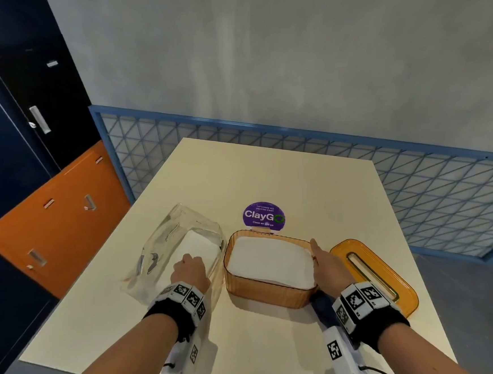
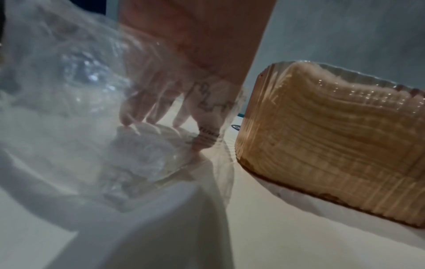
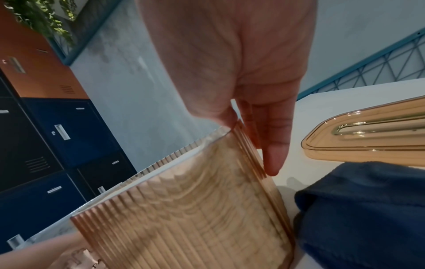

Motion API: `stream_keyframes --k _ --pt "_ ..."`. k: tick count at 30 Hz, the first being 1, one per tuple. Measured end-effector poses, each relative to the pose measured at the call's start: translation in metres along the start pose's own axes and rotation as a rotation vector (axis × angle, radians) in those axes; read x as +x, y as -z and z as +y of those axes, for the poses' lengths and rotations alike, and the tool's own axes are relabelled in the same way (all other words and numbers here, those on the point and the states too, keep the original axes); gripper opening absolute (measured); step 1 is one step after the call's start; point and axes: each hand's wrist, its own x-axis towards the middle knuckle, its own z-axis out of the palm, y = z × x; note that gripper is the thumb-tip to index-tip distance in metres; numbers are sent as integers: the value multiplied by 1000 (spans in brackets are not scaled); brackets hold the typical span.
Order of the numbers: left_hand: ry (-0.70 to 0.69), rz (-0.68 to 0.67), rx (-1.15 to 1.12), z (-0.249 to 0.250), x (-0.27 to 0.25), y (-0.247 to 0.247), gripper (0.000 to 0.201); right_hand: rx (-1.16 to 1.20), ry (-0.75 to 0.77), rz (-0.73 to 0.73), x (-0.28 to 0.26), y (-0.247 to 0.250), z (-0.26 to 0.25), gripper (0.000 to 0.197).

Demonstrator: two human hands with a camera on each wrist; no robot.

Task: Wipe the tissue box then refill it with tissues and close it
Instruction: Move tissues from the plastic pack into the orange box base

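The amber ribbed tissue box [image 1: 266,291] stands open mid-table, packed with white tissues [image 1: 272,261]. Its amber slotted lid [image 1: 380,274] lies flat to the right. A clear plastic bag [image 1: 170,240] lies left of the box. My left hand [image 1: 191,271] is inside that bag. In the left wrist view its fingers [image 2: 147,109] and thumb close on a crumpled wad of tissues [image 2: 142,145]. My right hand [image 1: 320,259] rests against the box's right wall [image 3: 207,209] with straight fingers [image 3: 273,145] outside and the thumb at the rim.
A dark blue cloth [image 1: 320,303] lies under my right wrist, between box and lid. A purple ClayGo sticker [image 1: 263,215] is on the table behind the box. Orange and navy lockers [image 1: 60,216] stand left, and a blue mesh railing [image 1: 416,185] runs behind the table.
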Motion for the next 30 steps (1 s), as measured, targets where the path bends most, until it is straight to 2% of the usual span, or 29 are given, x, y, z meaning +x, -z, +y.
stream_keyframes --k 18,24,26,28,30 --pt "-1 55 41 1 6 -1 35 36 3 -9 -2 2 0 59" --pt "7 69 89 -11 11 16 31 29 22 -35 -1 4 2 58" --pt "-9 72 38 -17 10 30 27 33 22 -63 -1 8 4 56" --pt "-26 120 -81 -19 4 48 26 42 27 -41 -3 15 4 53" --pt "-55 266 -163 -16 -9 67 22 108 70 110 -5 25 -2 48"
